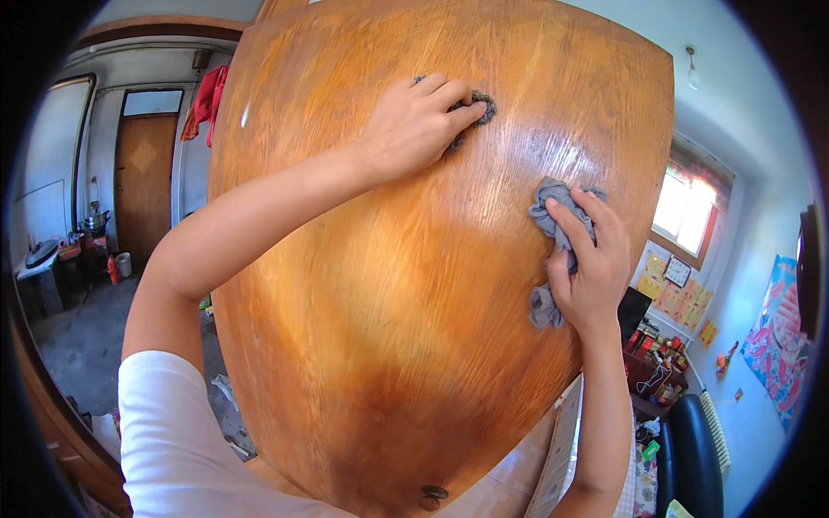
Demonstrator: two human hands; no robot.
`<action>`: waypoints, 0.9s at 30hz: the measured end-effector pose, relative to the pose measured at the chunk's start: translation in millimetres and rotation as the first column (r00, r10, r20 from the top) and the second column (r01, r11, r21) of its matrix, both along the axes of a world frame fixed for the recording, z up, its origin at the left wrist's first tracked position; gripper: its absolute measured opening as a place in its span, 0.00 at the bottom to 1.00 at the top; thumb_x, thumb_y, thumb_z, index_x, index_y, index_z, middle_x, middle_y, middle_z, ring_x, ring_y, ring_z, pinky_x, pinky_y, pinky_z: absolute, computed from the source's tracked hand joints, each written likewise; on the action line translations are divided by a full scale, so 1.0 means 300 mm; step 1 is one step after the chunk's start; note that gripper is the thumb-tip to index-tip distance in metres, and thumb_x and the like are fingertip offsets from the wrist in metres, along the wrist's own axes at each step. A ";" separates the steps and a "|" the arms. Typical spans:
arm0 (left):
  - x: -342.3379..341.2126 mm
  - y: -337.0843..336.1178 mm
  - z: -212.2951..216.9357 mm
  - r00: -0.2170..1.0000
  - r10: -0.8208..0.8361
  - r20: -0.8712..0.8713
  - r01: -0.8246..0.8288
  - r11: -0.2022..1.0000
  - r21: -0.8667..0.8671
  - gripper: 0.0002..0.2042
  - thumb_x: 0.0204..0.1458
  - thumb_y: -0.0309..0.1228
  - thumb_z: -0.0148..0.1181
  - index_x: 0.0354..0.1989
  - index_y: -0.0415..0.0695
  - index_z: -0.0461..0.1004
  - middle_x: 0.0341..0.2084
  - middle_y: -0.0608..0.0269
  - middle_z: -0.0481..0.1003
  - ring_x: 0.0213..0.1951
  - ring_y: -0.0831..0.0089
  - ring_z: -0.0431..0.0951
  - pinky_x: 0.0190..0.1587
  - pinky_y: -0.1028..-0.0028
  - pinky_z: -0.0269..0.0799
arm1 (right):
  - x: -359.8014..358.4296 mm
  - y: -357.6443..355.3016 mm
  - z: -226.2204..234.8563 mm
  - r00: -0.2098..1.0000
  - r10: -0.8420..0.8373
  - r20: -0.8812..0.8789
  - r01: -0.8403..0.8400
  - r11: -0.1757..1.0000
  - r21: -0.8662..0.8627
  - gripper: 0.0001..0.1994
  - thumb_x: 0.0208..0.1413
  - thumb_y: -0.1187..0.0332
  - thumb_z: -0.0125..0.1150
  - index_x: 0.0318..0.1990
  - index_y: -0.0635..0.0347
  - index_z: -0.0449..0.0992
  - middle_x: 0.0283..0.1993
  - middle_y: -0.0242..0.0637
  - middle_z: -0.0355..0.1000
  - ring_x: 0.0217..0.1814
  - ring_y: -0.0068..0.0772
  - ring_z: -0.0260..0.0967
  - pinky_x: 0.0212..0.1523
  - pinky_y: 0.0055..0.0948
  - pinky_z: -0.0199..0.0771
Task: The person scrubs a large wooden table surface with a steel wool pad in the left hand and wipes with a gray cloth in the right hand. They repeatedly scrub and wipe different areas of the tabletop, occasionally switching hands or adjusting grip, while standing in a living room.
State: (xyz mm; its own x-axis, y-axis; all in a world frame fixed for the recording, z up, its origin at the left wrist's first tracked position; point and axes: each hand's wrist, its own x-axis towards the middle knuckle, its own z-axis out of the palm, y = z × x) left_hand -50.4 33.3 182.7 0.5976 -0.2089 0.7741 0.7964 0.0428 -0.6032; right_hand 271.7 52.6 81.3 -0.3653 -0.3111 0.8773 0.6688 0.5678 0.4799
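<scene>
Wooden panel: a large, glossy orange-brown wooden panel [389, 328] fills the middle of the head view, its grain running down its length.
Left hand: the left hand [414, 125] presses on the upper part of the panel, fingers curled over a dark wad of steel wool [480, 108] that touches the wood.
Right hand: the right hand [591, 268] lies flat against the panel's right side, fingers gripping a crumpled grey rag [553, 211] held to the surface; a loose end hangs below the palm.
Sleeve: a white sleeve [173, 432] covers the left shoulder at lower left.
Signs: 4 or so yellow and orange paper sheets [682, 298] hang on the wall below the bright window [686, 207], beside a small framed picture [678, 270]; a colourful pink and blue poster [781, 337] hangs on the right wall.
Background: a brown door [142, 186] stands at far left, with a red cloth [205, 102] hanging near it.
Fitting: a small round metal piece [432, 495] sits at the panel's lower edge.
</scene>
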 end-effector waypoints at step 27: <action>0.018 -0.040 -0.138 0.988 -0.154 0.020 0.154 0.987 -0.033 0.09 0.57 0.31 0.72 0.45 0.52 0.90 0.44 0.68 0.83 0.47 0.60 0.83 0.46 0.59 0.79 | -0.018 0.000 0.009 1.000 0.019 0.017 -0.020 0.999 0.041 0.28 0.48 0.73 0.64 0.60 0.45 0.87 0.67 0.41 0.78 0.69 0.52 0.76 0.68 0.48 0.75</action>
State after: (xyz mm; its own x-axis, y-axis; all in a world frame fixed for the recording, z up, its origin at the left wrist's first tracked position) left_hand -44.9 21.3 141.4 0.5466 -0.2705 0.7925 0.8023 -0.1018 -0.5882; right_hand 266.2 52.7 84.1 -0.3730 -0.3539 0.8577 0.6494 0.5606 0.5138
